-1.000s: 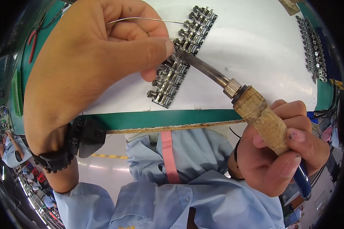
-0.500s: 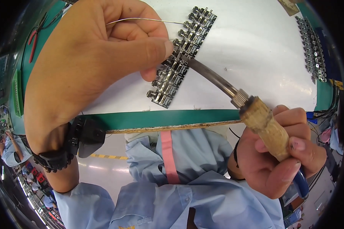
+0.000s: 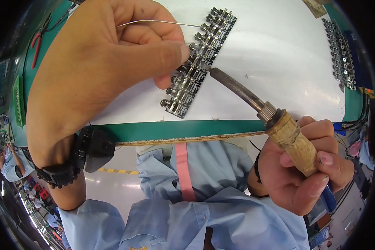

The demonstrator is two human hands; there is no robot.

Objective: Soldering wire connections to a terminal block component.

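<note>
A strip of small black circuit boards (image 3: pixel 181 98) with shiny metal parts lies slanted on white paper. My left hand (image 3: pixel 112 58) is closed, its thumb and fingers pinched together at the strip's left edge. A thin silver solder wire (image 3: pixel 158 20) comes out from among its fingers and arcs over to the upper part of the strip. What the pinched fingertips touch is hidden. In my right hand (image 3: pixel 308 166) is a soldering iron (image 3: pixel 293 141) with a worn tan grip, held from below. Its tip is at the strip's right edge, close to my left fingertips.
More board strips (image 3: pixel 341 54) lie at the right of the paper (image 3: pixel 287 50). Red-handled pliers (image 3: pixel 37 48) and a green board (image 3: pixel 19 100) are at the left. The table's wooden edge (image 3: pixel 187 139) runs in front of me. Other people sit in the left background.
The soldering iron has drawn back slightly to the right and down, its tip moving from the strip's middle to its right edge. My left hand and the strip look unmoved.
</note>
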